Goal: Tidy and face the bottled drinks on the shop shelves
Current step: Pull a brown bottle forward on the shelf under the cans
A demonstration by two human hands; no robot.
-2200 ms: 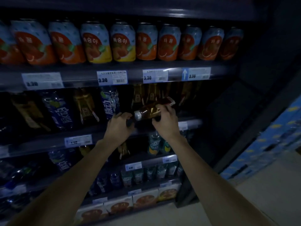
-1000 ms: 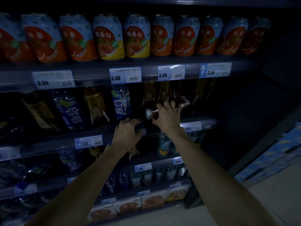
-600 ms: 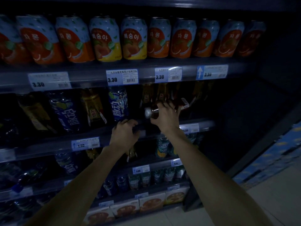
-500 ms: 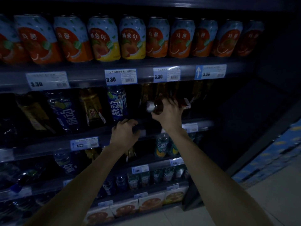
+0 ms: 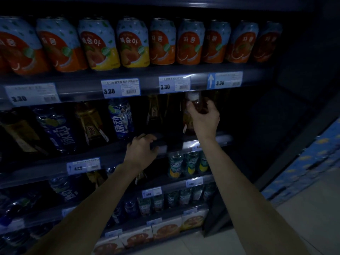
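My right hand (image 5: 204, 118) grips the neck of a brown tea bottle (image 5: 187, 117) with a pale cap, which stands upright on the second shelf (image 5: 114, 153). My left hand (image 5: 141, 150) rests with curled fingers on that shelf's front edge and holds nothing. Left of the held bottle stand another brown bottle (image 5: 154, 111), a blue bottle with white lettering (image 5: 121, 120) and further dark bottles, several leaning. The scene is dim, so the labels at the shelf's right end are hard to read.
A row of orange and yellow fruit-drink cans (image 5: 132, 43) fills the top shelf above price tags (image 5: 120, 88). Green bottles (image 5: 185, 162) stand on the shelf below, cartons (image 5: 165, 230) at the bottom. A blue patterned stack (image 5: 312, 162) lies right, by the pale floor.
The brown bottle went from lying sideways in my right hand to standing upright on the second shelf. My left hand stayed on the shelf edge.
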